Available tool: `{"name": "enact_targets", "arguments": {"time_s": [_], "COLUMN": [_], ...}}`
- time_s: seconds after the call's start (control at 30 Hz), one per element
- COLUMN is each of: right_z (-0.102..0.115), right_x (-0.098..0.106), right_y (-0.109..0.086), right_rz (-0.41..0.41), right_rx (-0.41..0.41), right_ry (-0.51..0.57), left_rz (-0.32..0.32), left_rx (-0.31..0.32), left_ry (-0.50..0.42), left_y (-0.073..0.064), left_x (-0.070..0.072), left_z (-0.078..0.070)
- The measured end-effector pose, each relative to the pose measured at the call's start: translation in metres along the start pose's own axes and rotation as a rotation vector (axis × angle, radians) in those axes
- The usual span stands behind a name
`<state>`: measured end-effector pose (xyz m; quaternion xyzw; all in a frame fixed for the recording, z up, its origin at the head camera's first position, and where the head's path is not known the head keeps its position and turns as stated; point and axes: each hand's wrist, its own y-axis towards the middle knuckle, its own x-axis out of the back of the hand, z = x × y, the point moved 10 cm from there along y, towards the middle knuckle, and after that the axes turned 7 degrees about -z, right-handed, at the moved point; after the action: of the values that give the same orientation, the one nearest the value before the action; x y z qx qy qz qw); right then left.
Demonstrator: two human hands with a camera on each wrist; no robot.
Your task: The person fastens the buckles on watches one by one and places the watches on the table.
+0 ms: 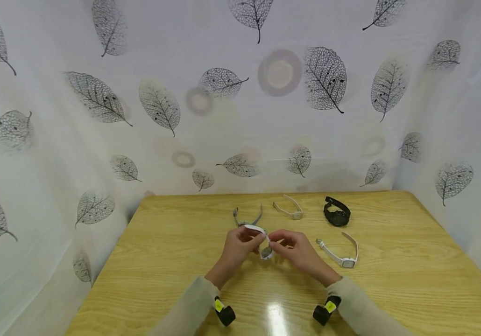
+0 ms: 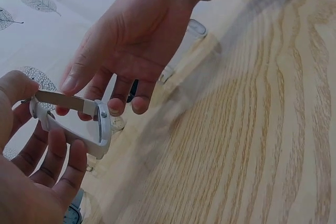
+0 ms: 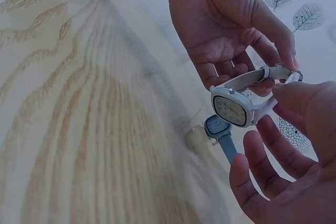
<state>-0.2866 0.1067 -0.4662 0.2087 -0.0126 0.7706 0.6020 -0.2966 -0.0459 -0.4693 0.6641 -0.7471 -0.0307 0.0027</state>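
In the head view a white wristwatch (image 1: 267,252) is held up over the table between both hands. My left hand (image 1: 236,248) pinches its strap near the buckle end with thumb and fingers. From the other side my right hand (image 1: 297,250) pinches the strap between thumb and forefinger. The right wrist view shows the squarish watch face (image 3: 230,111) tilted toward the camera, with the strap bent round into a loop. A watch with a blue-grey strap (image 3: 227,147) lies just beyond it, partly behind the left hand in the head view.
On the wooden table (image 1: 160,261) lie a small pale watch (image 1: 297,215), a black watch (image 1: 338,217) and another white watch (image 1: 347,262) to the right. A leaf-patterned curtain (image 1: 232,126) hangs behind and on both sides. Each wrist wears a black camera (image 1: 225,315).
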Motion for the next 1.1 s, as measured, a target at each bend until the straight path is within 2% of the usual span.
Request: {"name": "enact_targets", "arguments": {"time_s": [0.3,0.57,0.8,1.1], "right_z": [0.014,0.039,0.049,0.067], "right_x": [0.017,0.022,0.014,-0.002], "right_y": [0.012,0.027,0.037,0.040], "right_rz": [-0.015,-0.001,0.046,0.104], "right_rx": [0.015,0.090,0.078,0.213], "right_ry": [-0.036,-0.099,-0.160,-0.216], "left_rz": [-0.050,-0.063,-0.074,-0.094], "left_rx": [-0.054,-0.098,-0.145,-0.193], "left_ry": [0.113,0.154,0.245,0.306], "left_y": [0.001,0.005,0.008,0.010], "left_x": [0.001,-0.001,-0.001,0.000], "left_z": [-0.008,-0.011,-0.014,-0.017]}}
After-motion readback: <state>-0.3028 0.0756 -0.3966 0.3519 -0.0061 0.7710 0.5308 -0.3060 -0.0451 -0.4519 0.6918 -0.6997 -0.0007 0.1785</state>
